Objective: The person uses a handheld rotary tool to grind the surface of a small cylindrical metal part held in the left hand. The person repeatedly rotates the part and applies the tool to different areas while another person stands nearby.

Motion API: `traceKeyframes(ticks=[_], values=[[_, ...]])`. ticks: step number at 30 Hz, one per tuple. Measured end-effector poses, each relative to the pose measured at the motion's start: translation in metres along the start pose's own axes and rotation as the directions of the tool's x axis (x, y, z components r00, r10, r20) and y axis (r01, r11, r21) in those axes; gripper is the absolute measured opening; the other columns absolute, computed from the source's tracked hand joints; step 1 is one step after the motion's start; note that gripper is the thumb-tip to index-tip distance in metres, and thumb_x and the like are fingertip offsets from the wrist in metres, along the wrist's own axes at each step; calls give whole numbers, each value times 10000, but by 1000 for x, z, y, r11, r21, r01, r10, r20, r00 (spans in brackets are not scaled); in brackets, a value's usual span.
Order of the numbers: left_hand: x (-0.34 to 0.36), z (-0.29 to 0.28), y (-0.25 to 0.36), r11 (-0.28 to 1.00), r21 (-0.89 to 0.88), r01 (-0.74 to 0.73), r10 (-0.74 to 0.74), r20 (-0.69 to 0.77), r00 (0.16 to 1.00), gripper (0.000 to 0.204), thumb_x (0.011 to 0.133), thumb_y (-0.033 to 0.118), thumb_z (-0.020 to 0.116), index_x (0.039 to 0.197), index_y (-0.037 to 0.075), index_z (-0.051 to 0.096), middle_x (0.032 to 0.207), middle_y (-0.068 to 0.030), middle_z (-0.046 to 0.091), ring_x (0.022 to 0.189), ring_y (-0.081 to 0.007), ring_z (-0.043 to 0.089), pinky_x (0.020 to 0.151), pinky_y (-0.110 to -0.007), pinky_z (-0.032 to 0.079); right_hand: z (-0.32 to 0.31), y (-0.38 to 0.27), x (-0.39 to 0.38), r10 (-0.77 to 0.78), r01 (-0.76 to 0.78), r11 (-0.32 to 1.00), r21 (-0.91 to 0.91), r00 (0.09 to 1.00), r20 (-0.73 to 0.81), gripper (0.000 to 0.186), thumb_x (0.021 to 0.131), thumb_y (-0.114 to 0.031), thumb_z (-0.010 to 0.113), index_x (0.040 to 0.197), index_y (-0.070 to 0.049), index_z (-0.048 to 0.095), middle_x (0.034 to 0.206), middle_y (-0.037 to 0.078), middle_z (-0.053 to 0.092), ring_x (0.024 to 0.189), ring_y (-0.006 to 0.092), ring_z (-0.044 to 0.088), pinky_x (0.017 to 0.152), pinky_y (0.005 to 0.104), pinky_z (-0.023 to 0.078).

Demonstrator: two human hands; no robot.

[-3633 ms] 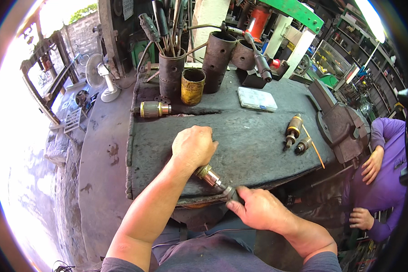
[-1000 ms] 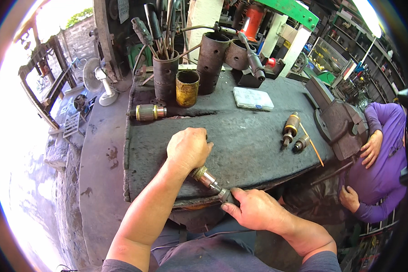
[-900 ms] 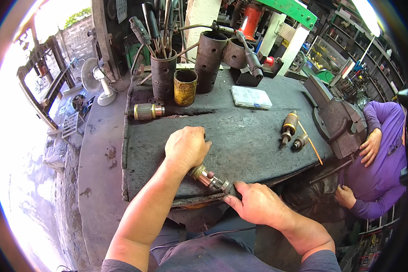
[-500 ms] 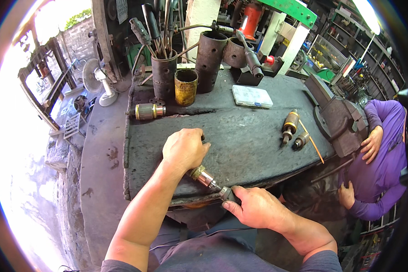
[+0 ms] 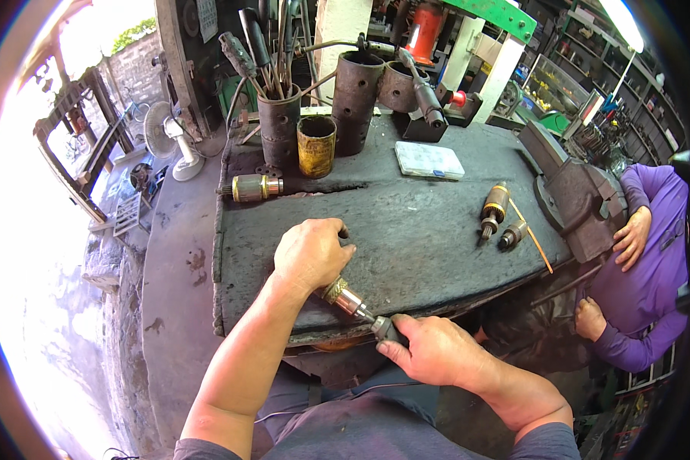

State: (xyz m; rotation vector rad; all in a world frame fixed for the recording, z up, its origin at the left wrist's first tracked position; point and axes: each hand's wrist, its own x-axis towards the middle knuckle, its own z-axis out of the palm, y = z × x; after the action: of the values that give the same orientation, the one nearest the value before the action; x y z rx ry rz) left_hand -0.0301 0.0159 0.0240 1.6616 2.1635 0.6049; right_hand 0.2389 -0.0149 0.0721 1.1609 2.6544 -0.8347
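Observation:
Over the near edge of the workbench [image 5: 406, 238], my left hand [image 5: 311, 257] is wrapped round a starter-motor armature [image 5: 346, 299], whose body it mostly hides. The armature's metal end and shaft slant down to the right. My right hand [image 5: 439, 351] grips a dark starter drive gear [image 5: 384, 328] at the tip of that shaft, thumb along its side. How far the gear sits over the shaft I cannot tell. A second armature [image 5: 257, 188] lies at the bench's left. Toward the right lie a third armature [image 5: 495, 201] and a short drive gear [image 5: 513, 235].
Metal cylinders [image 5: 358, 100] with tools and a yellow can [image 5: 316, 146] stand at the back, near a flat plastic case [image 5: 429, 161]. A thin stick [image 5: 532, 238] lies before a bench vise [image 5: 575, 199]. A person in purple [image 5: 652, 253] is at the right; a fan [image 5: 172, 138] stands left.
My hands keep the same hold on the armature and drive gear. The whole view has shifted very slightly. The lower hand of the person in purple looks more closed.

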Motion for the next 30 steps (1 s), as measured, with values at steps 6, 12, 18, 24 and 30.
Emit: traceKeyframes(ticks=[6, 12, 18, 24, 30], values=[[0, 0, -2, 1000, 1, -9, 9, 17, 1000, 394, 954, 379, 871, 1257, 127, 869, 1164, -150, 877, 1135, -378, 827, 1048, -485, 644, 1, 1, 2, 10, -11, 999, -31, 999, -39, 548, 1148, -505, 658, 1186, 40, 703, 952, 311, 803, 938, 546, 788, 854, 636, 632], [0, 0, -2, 1000, -2, -5, 5, 21, 1000, 401, 952, 374, 872, 1274, 134, 867, 1161, -146, 877, 1138, -371, 828, 1046, -481, 646, 1, 3, 2, 32, -31, 998, -47, 999, 10, 563, 1150, -507, 655, 1194, 53, 700, 964, 307, 808, 940, 545, 787, 874, 625, 634], [-1, -6, 1, 1000, -16, 19, -18, 66, 998, 410, 979, 375, 855, 1304, 125, 851, 1190, -182, 863, 1188, -394, 807, 1073, -497, 629, -2, 3, 3, 7, -6, 1000, -10, 999, 50, 550, 1148, -511, 656, 1164, 37, 703, 920, 298, 801, 938, 541, 786, 866, 634, 630], [-4, -10, 3, 1000, -16, 13, -12, 70, 998, 411, 972, 366, 860, 1308, 130, 852, 1186, -178, 864, 1189, -386, 807, 1071, -493, 630, -2, 4, 5, -7, 8, 999, -46, 1000, 25, 562, 1153, -519, 645, 1167, 39, 703, 915, 301, 799, 909, 540, 787, 843, 632, 633], [-7, -10, -1, 1000, -25, -14, 16, 85, 996, 421, 958, 355, 870, 1315, 133, 849, 1183, -165, 866, 1188, -376, 808, 1076, -492, 628, 0, 5, 6, 2, -3, 999, -34, 999, -41, 569, 1150, -517, 652, 1192, 47, 704, 895, 308, 793, 899, 541, 787, 833, 630, 634]])
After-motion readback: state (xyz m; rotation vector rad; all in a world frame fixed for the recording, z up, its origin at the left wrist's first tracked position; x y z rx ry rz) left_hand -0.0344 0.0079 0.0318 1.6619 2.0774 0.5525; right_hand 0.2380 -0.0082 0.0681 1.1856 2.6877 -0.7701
